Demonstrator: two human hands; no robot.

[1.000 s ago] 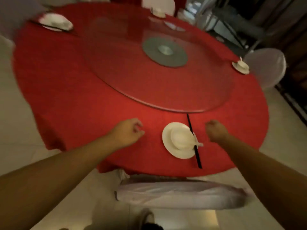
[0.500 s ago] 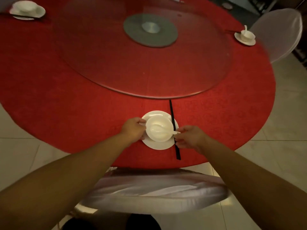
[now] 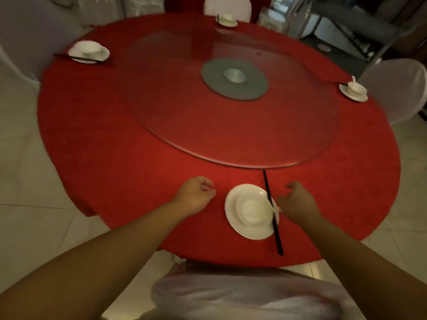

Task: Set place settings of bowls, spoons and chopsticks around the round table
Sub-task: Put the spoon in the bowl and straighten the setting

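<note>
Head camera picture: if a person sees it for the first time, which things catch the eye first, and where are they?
The big round table in bright red cloth fills the view, with a glass turntable at its centre. At the near edge a white plate with a bowl lies between the left hand and the right hand, black chopsticks along its right side. Three more white settings sit around the rim.

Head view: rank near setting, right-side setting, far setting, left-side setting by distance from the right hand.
From the right hand:
1. Near setting, just left of it.
2. Right-side setting, by the right edge.
3. Far setting and left-side setting: farthest, too close to call.
</note>
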